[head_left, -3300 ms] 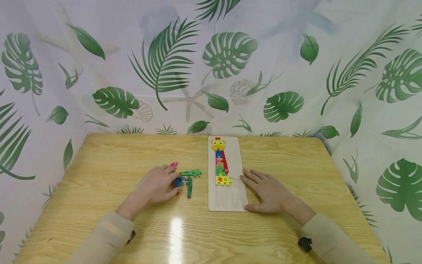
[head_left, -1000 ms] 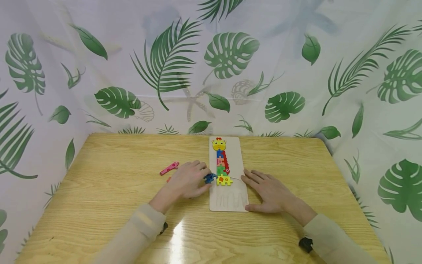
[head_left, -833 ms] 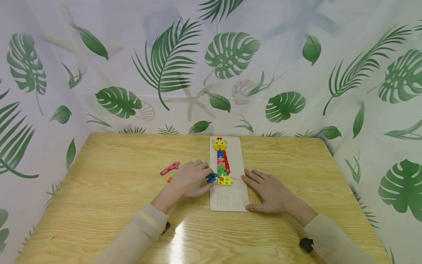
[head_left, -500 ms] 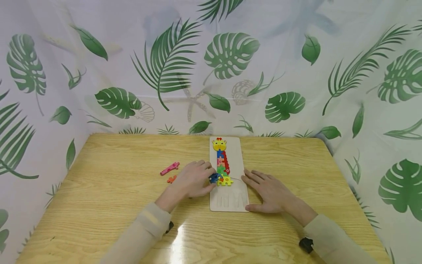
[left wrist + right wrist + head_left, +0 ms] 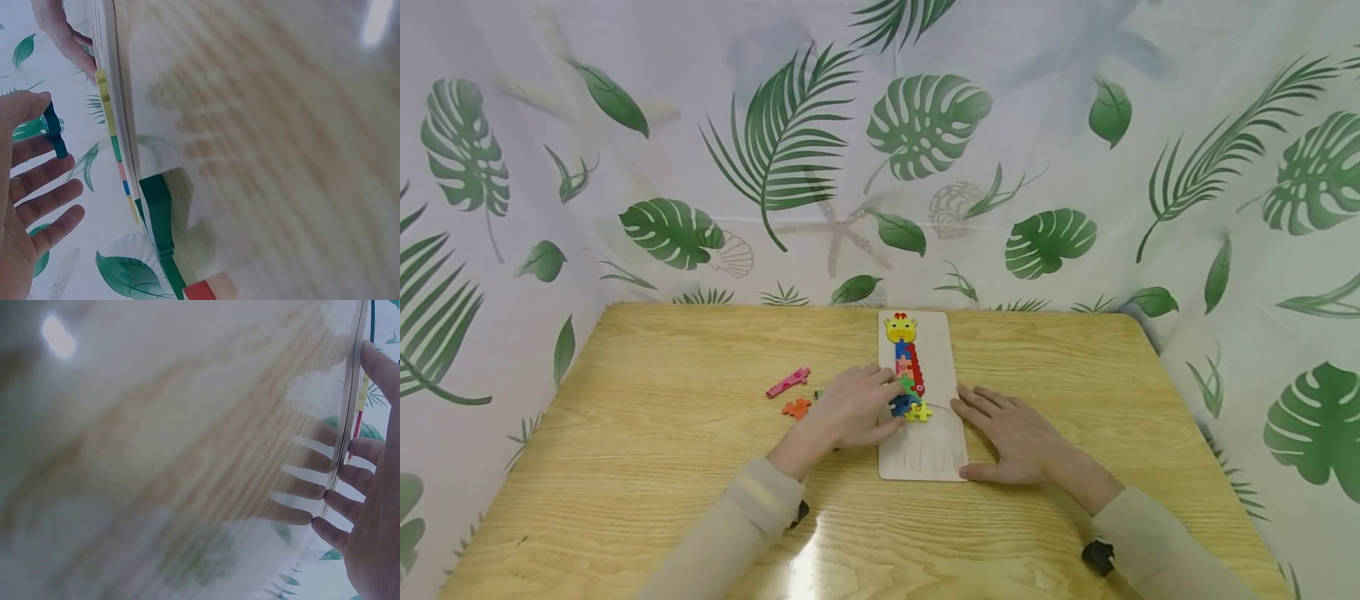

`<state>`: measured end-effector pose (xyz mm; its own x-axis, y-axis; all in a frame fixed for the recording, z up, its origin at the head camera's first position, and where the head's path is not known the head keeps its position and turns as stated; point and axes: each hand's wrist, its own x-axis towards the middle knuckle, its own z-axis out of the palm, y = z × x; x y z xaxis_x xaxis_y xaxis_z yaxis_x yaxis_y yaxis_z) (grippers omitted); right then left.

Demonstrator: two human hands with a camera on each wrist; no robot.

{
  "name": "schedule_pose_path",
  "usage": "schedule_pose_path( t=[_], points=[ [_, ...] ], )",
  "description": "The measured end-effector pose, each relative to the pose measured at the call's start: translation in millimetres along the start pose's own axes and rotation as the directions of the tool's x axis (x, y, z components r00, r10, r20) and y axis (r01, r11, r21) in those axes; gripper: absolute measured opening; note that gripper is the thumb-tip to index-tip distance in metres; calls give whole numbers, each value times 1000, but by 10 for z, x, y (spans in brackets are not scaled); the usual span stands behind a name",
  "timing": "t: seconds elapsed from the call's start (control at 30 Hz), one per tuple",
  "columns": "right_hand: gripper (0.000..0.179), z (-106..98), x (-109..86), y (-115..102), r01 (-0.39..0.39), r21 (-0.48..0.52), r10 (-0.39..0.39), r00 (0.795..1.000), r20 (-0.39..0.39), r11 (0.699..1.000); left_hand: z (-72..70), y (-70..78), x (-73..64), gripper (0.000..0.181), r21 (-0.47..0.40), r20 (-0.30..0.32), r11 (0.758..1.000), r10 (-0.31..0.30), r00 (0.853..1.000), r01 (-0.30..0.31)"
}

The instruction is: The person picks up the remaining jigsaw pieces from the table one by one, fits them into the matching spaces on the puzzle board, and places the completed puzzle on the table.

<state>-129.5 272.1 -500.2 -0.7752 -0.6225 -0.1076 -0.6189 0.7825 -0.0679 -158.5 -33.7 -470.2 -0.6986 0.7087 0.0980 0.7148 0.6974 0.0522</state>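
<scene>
A pale wooden puzzle board (image 5: 928, 454) lies on the table, with a giraffe partly assembled on it. Its yellow head (image 5: 901, 327) is at the far end, followed by a column of coloured neck pieces and a red mane piece (image 5: 916, 371). My left hand (image 5: 853, 408) pinches a blue puzzle piece (image 5: 55, 130) between thumb and index finger, the other fingers spread. In the head view it overlaps the yellow puzzle piece (image 5: 921, 412) beside the green one. My right hand (image 5: 1018, 437) rests at the board's right edge, fingertips and thumb against it.
Left of the board lie a pink puzzle piece (image 5: 788, 382) and an orange puzzle piece (image 5: 797, 408). Green pieces (image 5: 157, 215) are mostly hidden behind the left hand in the head view. A leaf-printed curtain (image 5: 820, 167) surrounds the wooden table (image 5: 1037, 358).
My left hand has carried the blue piece from the loose pieces rightward over the board, recently edging farther over the yellow piece. My right hand has stayed at the board's edge.
</scene>
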Motion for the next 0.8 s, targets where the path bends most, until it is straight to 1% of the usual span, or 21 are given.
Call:
schedule_pose_path(
  t=[0.17,0.33,0.47,0.67,0.8],
  points=[
    [102,-3,7,2,0,-1,0,1000,2,1000,-7,32,69,46,5,37,1000,3,999,-4],
    [102,1,6,13,2,-9,-2,1000,-3,1000,-18,70,135,47,-16,64,1000,-4,998,6],
    [102,10,8,18,5,-9,-5,1000,-8,1000,-2,87,172,48,-16,79,1000,-2,997,4],
    [102,25,3,20,6,2,-6,1000,-7,1000,34,107,213,47,-2,71,1000,21,997,-21],
    [102,25,5,15,9,4,-9,1000,-9,1000,71,112,235,46,-7,69,1000,21,997,-20]
  ],
)
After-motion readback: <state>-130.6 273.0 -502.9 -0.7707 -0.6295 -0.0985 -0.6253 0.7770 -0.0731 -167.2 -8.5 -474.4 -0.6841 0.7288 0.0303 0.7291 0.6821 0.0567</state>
